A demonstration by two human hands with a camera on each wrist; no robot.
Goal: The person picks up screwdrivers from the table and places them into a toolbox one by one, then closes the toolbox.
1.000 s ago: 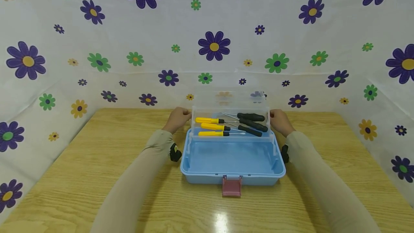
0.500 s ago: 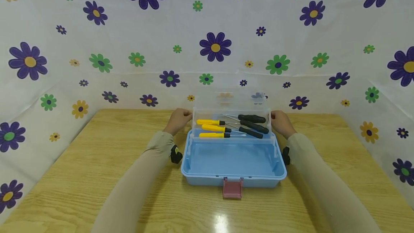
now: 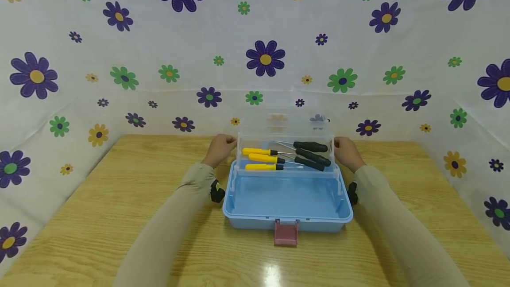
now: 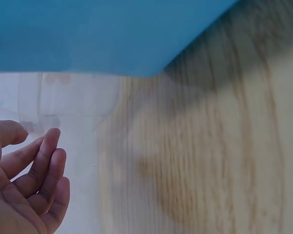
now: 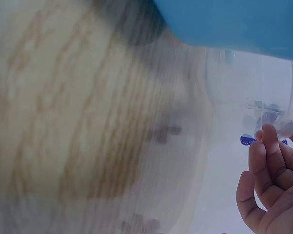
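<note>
A light blue toolbox (image 3: pixel 287 194) stands opened on the table with a pink latch (image 3: pixel 286 234) hanging at its front. Over its rear part a clear tray (image 3: pixel 287 172) is raised, bearing three yellow-handled screwdrivers (image 3: pixel 263 158) and three black-handled screwdrivers (image 3: pixel 312 157). Behind the tray is the clear lid (image 3: pixel 263 123), tilted back. My left hand (image 3: pixel 220 149) pinches the lid's left edge between thumb and fingers. At the opposite edge my right hand (image 3: pixel 347 152) holds the lid likewise; its thumb is partly hidden in the right wrist view.
The toolbox rests on a wood-grain table (image 3: pixel 131 207). A white cloth (image 3: pixel 223 21) printed with flowers hangs behind and at both sides of the table. Black wrist cameras (image 3: pixel 217 191) sit close beside the box walls.
The whole head view has shifted very slightly. Both hands keep their places at the lid's edges, and the box, tray and screwdrivers have not visibly moved.
</note>
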